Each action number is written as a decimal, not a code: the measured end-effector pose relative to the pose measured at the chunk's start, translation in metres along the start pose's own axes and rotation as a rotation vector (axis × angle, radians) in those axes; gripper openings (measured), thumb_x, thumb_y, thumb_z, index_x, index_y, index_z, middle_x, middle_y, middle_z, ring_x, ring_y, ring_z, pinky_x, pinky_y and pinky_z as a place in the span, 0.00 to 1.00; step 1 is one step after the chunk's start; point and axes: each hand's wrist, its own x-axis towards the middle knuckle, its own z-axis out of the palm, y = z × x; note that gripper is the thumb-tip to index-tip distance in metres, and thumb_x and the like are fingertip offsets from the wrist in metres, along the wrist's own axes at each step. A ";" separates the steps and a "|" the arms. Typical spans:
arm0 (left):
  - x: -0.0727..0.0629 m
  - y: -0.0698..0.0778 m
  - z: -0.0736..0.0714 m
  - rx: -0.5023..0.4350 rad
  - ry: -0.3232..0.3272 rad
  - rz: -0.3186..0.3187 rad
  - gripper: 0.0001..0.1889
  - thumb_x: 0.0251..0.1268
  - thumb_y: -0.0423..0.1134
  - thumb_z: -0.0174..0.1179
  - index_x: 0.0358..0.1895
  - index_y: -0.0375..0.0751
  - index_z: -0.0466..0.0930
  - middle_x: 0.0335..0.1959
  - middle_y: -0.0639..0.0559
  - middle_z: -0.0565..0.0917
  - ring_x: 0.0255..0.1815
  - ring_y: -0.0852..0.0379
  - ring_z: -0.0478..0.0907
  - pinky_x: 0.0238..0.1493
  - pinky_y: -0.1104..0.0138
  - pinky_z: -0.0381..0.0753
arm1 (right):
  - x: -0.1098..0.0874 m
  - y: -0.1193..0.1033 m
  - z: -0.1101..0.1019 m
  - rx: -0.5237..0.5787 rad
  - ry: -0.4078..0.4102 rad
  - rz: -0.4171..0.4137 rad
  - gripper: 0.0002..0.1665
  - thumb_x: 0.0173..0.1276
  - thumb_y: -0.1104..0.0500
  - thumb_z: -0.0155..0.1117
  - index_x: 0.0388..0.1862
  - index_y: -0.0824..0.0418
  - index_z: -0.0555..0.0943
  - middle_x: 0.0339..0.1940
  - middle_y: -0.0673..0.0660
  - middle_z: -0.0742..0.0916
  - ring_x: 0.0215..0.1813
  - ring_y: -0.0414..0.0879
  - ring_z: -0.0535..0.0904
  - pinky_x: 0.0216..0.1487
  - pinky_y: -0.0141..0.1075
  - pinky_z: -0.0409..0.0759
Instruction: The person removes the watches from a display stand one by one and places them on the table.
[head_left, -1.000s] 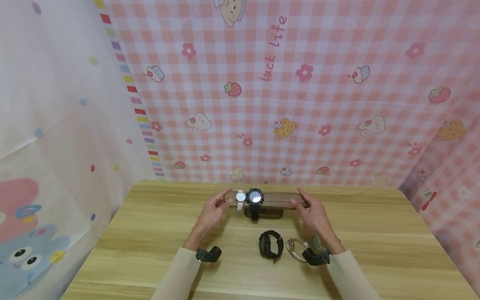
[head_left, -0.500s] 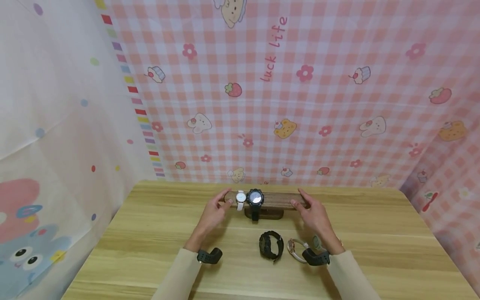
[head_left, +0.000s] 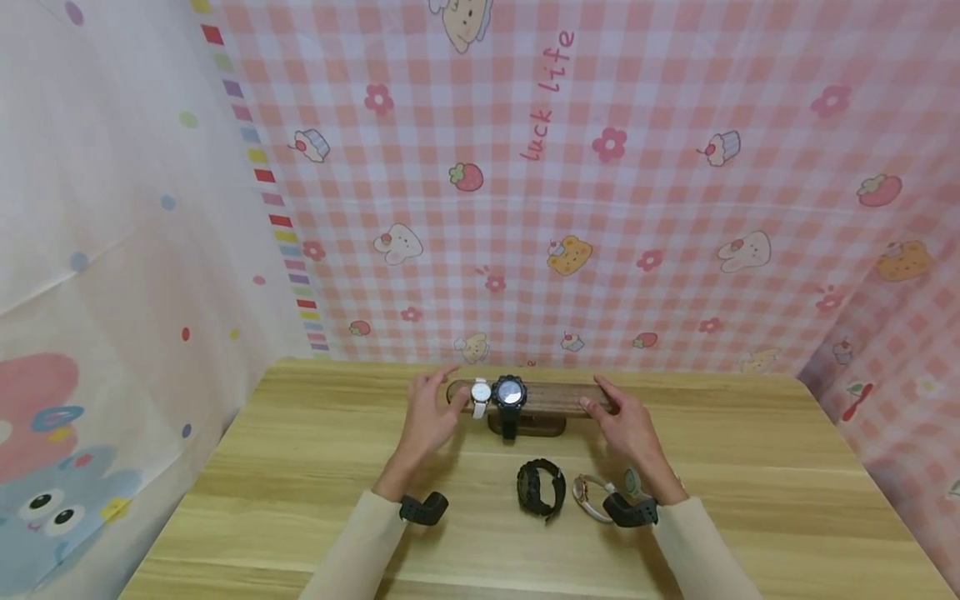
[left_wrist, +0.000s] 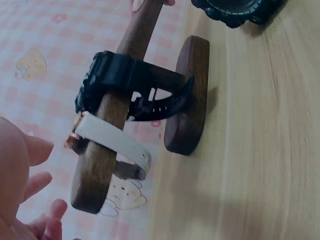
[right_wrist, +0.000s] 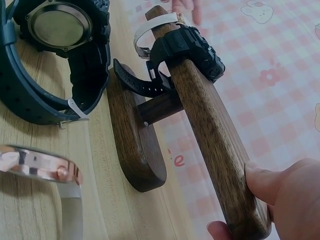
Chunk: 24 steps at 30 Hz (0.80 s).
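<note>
A dark wooden watch stand (head_left: 555,399) with a T-shaped bar stands at the back of the table. Around its bar hang a white-strapped watch (left_wrist: 112,136) near the left end and a black sports watch (head_left: 511,393) beside it. My right hand (head_left: 628,425) grips the bar's right end, with the thumb on the top face in the right wrist view. My left hand (head_left: 431,417) is beside the left end. In the left wrist view its fingers (left_wrist: 37,186) are spread and apart from the wood.
On the table (head_left: 315,500) in front of the stand lie another black sports watch (head_left: 529,490), a rose-gold watch with a pale strap (head_left: 596,498) and a greenish watch (head_left: 632,482) partly hidden by the right wrist camera. A pink checked cloth (head_left: 495,208) hangs behind.
My left hand has let go of the bar's left end and its fingers have opened and shifted slightly left. The right hand and the stand look unchanged.
</note>
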 end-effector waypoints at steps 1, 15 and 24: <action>0.000 0.002 0.001 0.011 0.006 0.028 0.23 0.68 0.43 0.62 0.65 0.45 0.75 0.52 0.39 0.73 0.58 0.44 0.66 0.57 0.47 0.70 | 0.000 0.000 0.000 -0.002 0.000 -0.002 0.38 0.74 0.47 0.60 0.77 0.56 0.62 0.55 0.69 0.83 0.36 0.47 0.78 0.31 0.37 0.75; 0.001 0.009 0.014 0.046 -0.054 0.126 0.20 0.65 0.38 0.65 0.58 0.37 0.80 0.43 0.45 0.78 0.53 0.45 0.68 0.51 0.57 0.68 | 0.002 0.001 -0.001 -0.011 -0.004 -0.008 0.37 0.73 0.47 0.61 0.76 0.57 0.64 0.62 0.71 0.79 0.36 0.48 0.79 0.33 0.37 0.74; 0.003 0.012 0.017 0.088 -0.046 0.164 0.21 0.63 0.36 0.67 0.58 0.35 0.80 0.38 0.47 0.79 0.49 0.48 0.68 0.46 0.59 0.66 | 0.002 0.001 -0.002 -0.007 -0.006 -0.002 0.37 0.73 0.47 0.61 0.76 0.57 0.65 0.61 0.71 0.79 0.31 0.46 0.76 0.30 0.37 0.74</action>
